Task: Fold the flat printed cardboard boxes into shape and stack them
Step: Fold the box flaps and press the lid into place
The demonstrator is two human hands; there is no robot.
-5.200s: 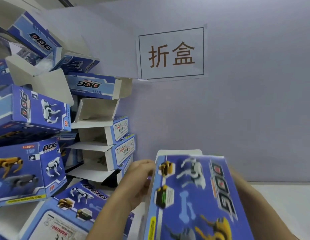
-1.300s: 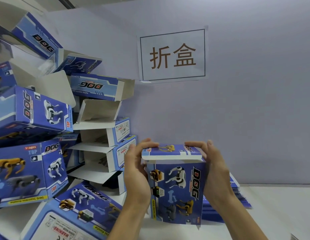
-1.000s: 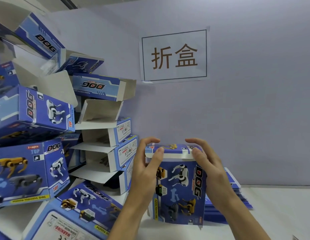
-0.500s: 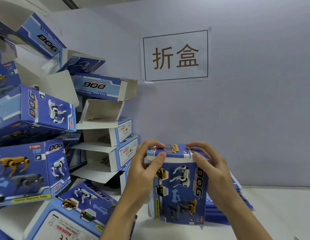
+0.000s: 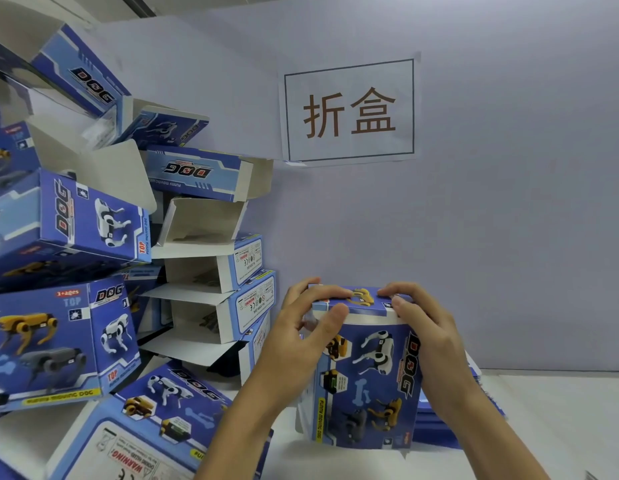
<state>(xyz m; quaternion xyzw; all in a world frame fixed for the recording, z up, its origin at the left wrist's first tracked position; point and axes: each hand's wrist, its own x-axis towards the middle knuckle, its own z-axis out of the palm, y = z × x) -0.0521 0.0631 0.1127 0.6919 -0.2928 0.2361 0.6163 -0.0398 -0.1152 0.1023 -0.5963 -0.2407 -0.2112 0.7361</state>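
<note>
Since half a second ago: top flap pressed lower, both thumbs now on it. Blue printed box (image 5: 365, 382), upright on white table (image 5: 543, 427), at 5 o'clock. Left hand (image 5: 301, 341) and right hand (image 5: 429, 341) curl around its upper corners. Flat box stack (image 5: 439, 427) behind; folded box pile (image 5: 93, 271) at 9 o'clock.

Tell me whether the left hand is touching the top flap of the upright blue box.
Touching. The head view shows the left hand with its thumb and fingers lying directly on the top flap of the upright blue printed cardboard box.
</note>
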